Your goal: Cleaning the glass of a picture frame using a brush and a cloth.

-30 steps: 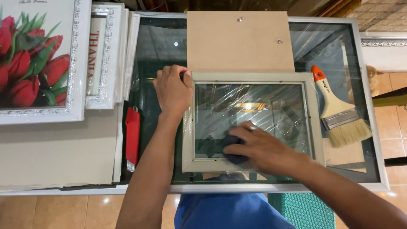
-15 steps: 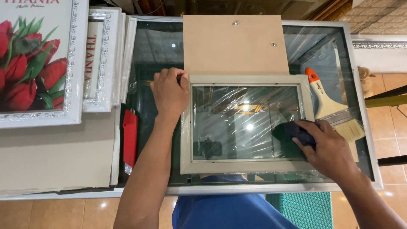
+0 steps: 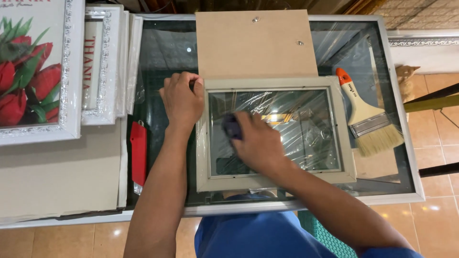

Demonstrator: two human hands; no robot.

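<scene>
A pale grey picture frame (image 3: 346,138) with a glass pane lies flat on a glass-topped table (image 3: 404,143). My left hand (image 3: 182,101) presses down on the frame's upper left corner. My right hand (image 3: 256,142) rests on the left half of the pane, shut on a dark cloth (image 3: 231,126) that shows just past the fingers. Crinkled reflections cover the glass to the right of the hand.
A brown backing board (image 3: 256,43) lies behind the frame. A paintbrush with an orange-tipped handle (image 3: 366,114) sits to the right, a red utility knife (image 3: 138,153) to the left. White framed pictures (image 3: 71,71) and a grey board (image 3: 57,177) fill the left side.
My right hand swept the cloth from the pane's lower middle to its right edge, then across to the left half. My left hand stayed on the corner.
</scene>
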